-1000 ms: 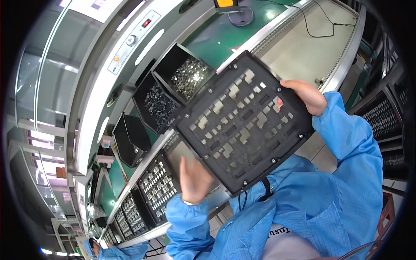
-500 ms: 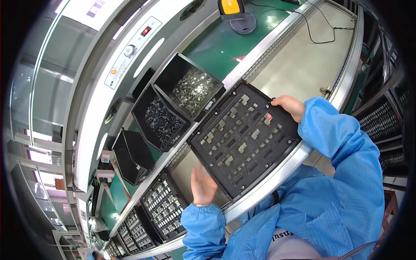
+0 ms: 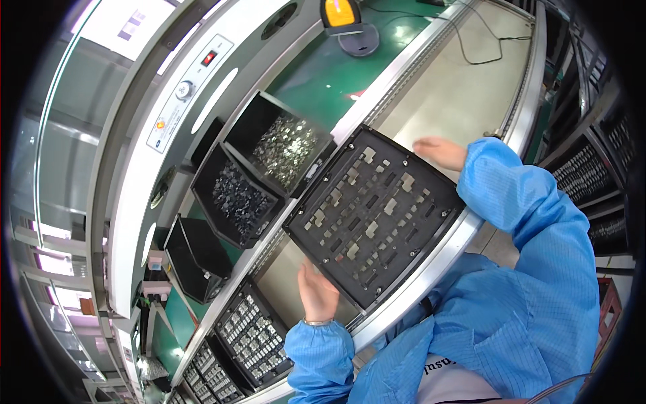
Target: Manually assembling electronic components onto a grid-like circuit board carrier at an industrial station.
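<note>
Head view, left hand (image 3: 316,294) and right hand (image 3: 441,152), open-palmed against black fixture tray (image 3: 377,212)

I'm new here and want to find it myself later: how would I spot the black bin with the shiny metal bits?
Start at the long conveyor line with its metal rails, where the flat black slotted tray lies between the person's hands. Just behind the tray's far-left edge, three open black bins sit in a row. The bin with shiny silvery parts is the farthest one; its neighbour holds dark parts instead.
</note>
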Action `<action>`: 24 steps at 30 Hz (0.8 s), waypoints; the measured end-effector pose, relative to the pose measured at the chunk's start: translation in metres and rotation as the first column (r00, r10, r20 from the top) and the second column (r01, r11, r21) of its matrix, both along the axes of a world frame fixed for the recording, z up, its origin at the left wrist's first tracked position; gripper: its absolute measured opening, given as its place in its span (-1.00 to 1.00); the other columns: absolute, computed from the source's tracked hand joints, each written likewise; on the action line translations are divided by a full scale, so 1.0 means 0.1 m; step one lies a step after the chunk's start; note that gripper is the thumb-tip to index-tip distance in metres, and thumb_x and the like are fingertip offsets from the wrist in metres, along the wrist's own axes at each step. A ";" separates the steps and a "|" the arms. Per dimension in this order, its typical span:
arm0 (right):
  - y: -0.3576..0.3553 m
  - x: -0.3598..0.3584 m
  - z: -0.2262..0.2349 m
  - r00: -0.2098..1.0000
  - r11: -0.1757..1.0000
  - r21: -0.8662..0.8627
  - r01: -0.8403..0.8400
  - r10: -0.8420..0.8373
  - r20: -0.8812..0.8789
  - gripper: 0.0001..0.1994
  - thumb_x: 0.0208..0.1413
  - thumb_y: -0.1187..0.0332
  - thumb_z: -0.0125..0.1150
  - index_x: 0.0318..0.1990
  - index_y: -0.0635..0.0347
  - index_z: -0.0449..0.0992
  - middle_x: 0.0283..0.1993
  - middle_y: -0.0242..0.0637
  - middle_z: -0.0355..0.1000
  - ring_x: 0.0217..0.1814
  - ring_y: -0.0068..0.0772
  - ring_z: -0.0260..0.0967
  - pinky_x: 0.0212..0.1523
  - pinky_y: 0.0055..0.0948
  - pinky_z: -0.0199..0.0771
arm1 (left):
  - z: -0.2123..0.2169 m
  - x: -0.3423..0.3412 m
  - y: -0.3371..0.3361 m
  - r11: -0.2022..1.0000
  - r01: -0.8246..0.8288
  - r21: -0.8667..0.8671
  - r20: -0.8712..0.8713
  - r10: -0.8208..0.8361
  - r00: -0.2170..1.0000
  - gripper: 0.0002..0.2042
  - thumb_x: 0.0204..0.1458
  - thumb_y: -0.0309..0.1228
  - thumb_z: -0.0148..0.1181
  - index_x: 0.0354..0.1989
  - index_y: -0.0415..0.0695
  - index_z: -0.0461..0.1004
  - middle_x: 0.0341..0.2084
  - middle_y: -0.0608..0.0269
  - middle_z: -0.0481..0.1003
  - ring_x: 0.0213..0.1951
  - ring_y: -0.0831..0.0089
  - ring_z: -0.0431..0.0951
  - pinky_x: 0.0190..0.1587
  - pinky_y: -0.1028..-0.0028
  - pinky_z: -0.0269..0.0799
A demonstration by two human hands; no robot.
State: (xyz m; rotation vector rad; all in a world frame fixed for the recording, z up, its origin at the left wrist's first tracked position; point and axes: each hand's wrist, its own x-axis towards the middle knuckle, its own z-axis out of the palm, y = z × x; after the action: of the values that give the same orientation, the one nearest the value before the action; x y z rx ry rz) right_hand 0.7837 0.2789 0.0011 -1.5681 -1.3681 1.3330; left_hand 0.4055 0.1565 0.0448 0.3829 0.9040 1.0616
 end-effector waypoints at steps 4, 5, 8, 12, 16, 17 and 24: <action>-0.13 0.92 0.48 0.971 0.862 0.495 0.109 -0.198 0.132 -0.64 0.28 0.27 -0.15 0.08 0.30 0.39 0.08 -0.24 0.40 0.20 -0.38 0.25 0.24 -0.42 0.13 | -0.12 0.28 0.10 0.999 0.002 0.043 0.026 -0.003 1.000 -0.54 0.21 -0.09 -0.22 0.20 -0.07 0.14 0.09 0.10 0.32 0.11 0.22 0.32 0.19 0.20 0.17; -0.21 1.27 0.58 0.960 0.837 0.532 0.130 -0.240 0.144 -0.65 0.29 0.26 -0.15 0.04 0.31 0.43 0.08 -0.26 0.41 0.19 -0.40 0.25 0.23 -0.42 0.15 | -0.15 0.37 0.15 0.998 0.002 0.063 0.006 -0.002 1.000 -0.55 0.22 -0.11 -0.20 0.19 -0.09 0.16 0.11 0.11 0.31 0.14 0.24 0.29 0.22 0.24 0.13; -0.43 2.36 0.74 0.855 0.675 0.693 0.252 -0.492 0.168 -0.65 0.29 0.22 -0.13 -0.02 0.28 0.48 0.05 -0.34 0.43 0.11 -0.51 0.28 0.13 -0.49 0.19 | -0.26 0.54 0.31 0.998 0.052 0.032 0.041 -0.053 0.998 -0.58 0.22 -0.15 -0.18 0.17 -0.11 0.20 0.14 0.14 0.29 0.19 0.25 0.23 0.26 0.28 0.05; -0.96 3.68 1.30 0.441 0.280 0.885 0.371 -0.892 0.097 -0.77 0.21 0.37 -0.02 -0.08 0.22 0.51 -0.04 -0.36 0.46 0.02 -0.53 0.33 0.04 -0.54 0.26 | -0.05 0.68 0.34 0.991 0.106 -0.087 0.014 -0.105 0.994 -0.58 0.17 -0.23 -0.11 0.15 -0.20 0.24 0.17 0.18 0.27 0.19 0.25 0.24 0.29 0.27 -0.01; -1.32 4.35 1.80 -0.311 -0.005 0.988 -0.157 -0.949 -0.054 -0.73 -0.08 0.49 0.06 -0.16 0.12 0.47 -0.15 -0.22 0.42 -0.06 -0.11 0.30 0.05 -0.26 0.23 | 0.16 0.67 0.13 0.978 0.119 -0.170 0.013 -0.119 0.993 -0.63 0.16 -0.26 -0.08 0.07 -0.19 0.28 0.05 0.19 0.37 0.09 0.31 0.31 0.21 0.25 0.10; -1.39 4.48 1.89 -0.304 0.030 0.982 -0.184 -0.952 -0.028 -0.69 -0.12 0.50 0.08 -0.13 0.13 0.45 -0.06 -0.18 0.38 0.03 -0.10 0.25 0.11 -0.23 0.18 | 0.28 0.73 0.09 0.979 0.135 -0.154 0.007 -0.135 0.991 -0.60 0.14 -0.27 -0.11 0.10 -0.21 0.26 0.10 0.15 0.33 0.13 0.25 0.28 0.25 0.24 0.06; -1.95 5.04 2.28 -0.595 0.340 0.938 -0.073 -0.770 0.233 -0.44 -0.08 0.63 -0.07 0.18 0.12 0.20 0.29 -0.24 0.13 0.35 -0.19 0.01 0.34 -0.26 -0.01 | 0.19 0.63 0.02 0.960 0.138 -0.245 -0.150 -0.178 0.972 -0.48 0.09 -0.21 -0.01 0.19 -0.24 0.23 0.19 0.13 0.25 0.17 0.22 0.22 0.26 0.23 0.01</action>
State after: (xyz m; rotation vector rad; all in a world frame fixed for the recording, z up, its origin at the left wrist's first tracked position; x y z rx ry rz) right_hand 1.2878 0.0840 0.2287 -2.1623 -0.7800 -1.6608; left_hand 0.4686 0.1582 0.0637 0.3472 1.1199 0.7726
